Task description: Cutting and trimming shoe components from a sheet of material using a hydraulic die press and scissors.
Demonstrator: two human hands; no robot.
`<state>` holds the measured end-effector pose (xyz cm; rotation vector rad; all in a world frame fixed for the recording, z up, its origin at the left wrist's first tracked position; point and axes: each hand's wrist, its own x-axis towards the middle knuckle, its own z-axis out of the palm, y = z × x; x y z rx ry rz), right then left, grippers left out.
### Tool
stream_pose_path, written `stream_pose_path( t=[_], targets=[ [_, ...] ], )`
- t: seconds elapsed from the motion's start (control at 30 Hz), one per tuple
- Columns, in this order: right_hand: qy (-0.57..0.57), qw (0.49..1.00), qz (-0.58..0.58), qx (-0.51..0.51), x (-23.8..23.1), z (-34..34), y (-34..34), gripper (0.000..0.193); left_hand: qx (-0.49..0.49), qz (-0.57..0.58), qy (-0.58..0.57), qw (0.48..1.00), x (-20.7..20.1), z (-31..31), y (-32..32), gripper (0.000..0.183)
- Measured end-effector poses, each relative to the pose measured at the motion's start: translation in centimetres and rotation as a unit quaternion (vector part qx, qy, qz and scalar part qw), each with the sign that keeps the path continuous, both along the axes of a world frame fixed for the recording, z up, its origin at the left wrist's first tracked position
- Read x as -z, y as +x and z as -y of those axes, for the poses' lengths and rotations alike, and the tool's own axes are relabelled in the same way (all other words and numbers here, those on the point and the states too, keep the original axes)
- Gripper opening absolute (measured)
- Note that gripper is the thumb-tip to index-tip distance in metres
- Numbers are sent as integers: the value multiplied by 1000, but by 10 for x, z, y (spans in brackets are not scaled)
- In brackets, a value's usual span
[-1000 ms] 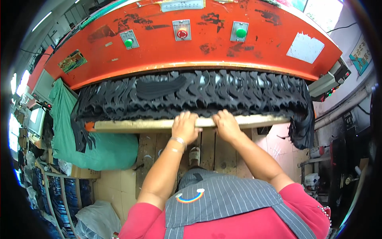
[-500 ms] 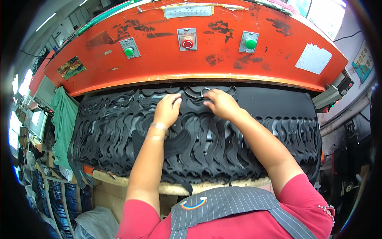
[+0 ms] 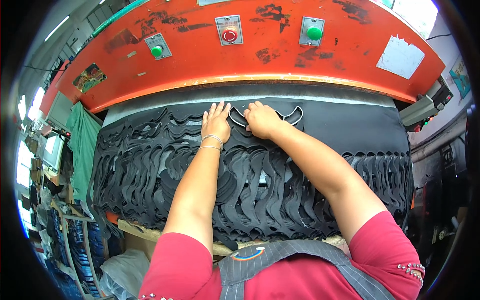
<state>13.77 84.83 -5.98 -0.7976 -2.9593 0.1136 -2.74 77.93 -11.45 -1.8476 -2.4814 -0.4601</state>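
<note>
Firmly closed right hand over a thin metal outline, left hand lying flat beside it

The right hand (image 3: 264,121) has a narrow grip, its fingers curled down over the middle of a thin-walled, silvery metal outline with two crescent-shaped ends (image 3: 292,114). That outline lies on the far part of a flat black sheet of soft-looking material (image 3: 352,127), one end showing left of the hand and the other right of it; the fingertips' exact hold is partly hidden.

The left hand (image 3: 216,125) lies palm down, fingers extended and slightly apart, on the black material just left of the outline. Its grip is wide and holds nothing that shows.

Nearer, a broad, ragged mass of wavy black cut strips (image 3: 280,195) covers the pale wooden-edged table (image 3: 132,230) from left to right. A fanned stack of curved black pieces (image 3: 226,190) lies on the strips, partly behind the left forearm. The sheet's right far area is smooth, with a scalloped near edge.

Beyond the sheet runs a dull grey metal strip (image 3: 300,91), then a scuffed orange machine beam (image 3: 195,60) carrying a round red button (image 3: 229,35) between two round green buttons (image 3: 314,33). A draped green cloth (image 3: 80,150) hangs at the left.
</note>
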Motion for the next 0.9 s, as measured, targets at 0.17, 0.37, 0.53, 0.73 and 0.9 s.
stream_pose_path(
  t=[0.17, 0.37, 0.53, 0.73, 0.9],
  targets=[
    [-6, 962, -272, 29, -46, 14, 57, 38, -7, -24, -7, 1000, 6, 11, -14, 52],
    [-353, 482, -801, 43, -81, 13, 192, 40, 18, 36, 161, 986, 11, 13, -22, 30],
    [-205, 704, -658, 170, -59, -13, 217, 36, 40, -22, 167, 985, -33, 2, 25, 32],
    [24, 899, -293, 326, -21, -25, 164, 53, 256, 27, -44, 965, -48, -55, 85, 32],
    [-23, 909, -164, 382, -1, -31, 138, 41, 215, 20, -152, 965, -63, -79, 105, 42]
  ],
)
